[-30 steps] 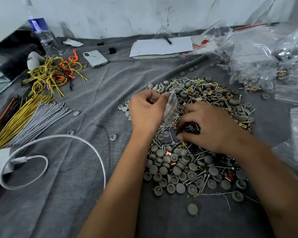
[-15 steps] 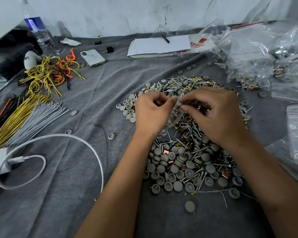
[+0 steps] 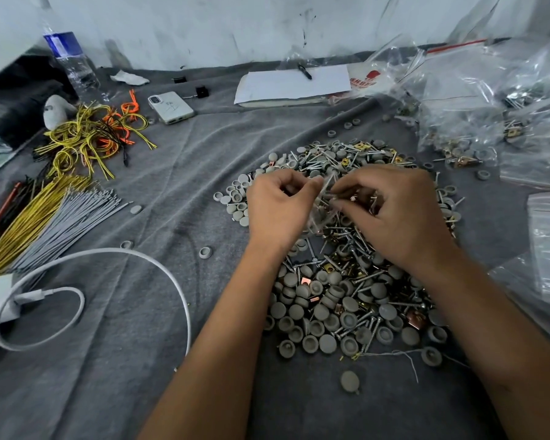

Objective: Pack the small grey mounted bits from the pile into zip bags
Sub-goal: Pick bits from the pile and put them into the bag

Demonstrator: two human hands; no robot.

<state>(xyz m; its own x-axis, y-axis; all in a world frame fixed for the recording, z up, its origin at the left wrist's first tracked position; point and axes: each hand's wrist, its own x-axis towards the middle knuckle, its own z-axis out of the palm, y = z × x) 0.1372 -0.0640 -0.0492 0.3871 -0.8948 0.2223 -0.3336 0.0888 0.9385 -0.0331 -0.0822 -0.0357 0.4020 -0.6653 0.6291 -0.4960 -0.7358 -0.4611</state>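
Observation:
A pile of small grey round bits (image 3: 337, 312), mixed with screws and copper clips, covers the grey cloth in the middle. Above the pile my left hand (image 3: 278, 208) pinches the top edge of a small clear zip bag (image 3: 319, 206). My right hand (image 3: 391, 214) meets it from the right, fingers curled at the bag's mouth; small metal parts show under its fingers. The lower part of the bag hangs between both hands. What lies inside it I cannot make out.
Filled and empty zip bags (image 3: 477, 100) crowd the right side. Wire bundles (image 3: 48, 214), a white cable (image 3: 115, 258), a phone (image 3: 170, 107), a water bottle (image 3: 70, 63) and a notepad (image 3: 294, 85) lie left and back. Loose grey bits dot the cloth.
My right hand rose from the pile at lower right up to the bag's mouth. My left hand kept hold of the bag and shifted slightly right.

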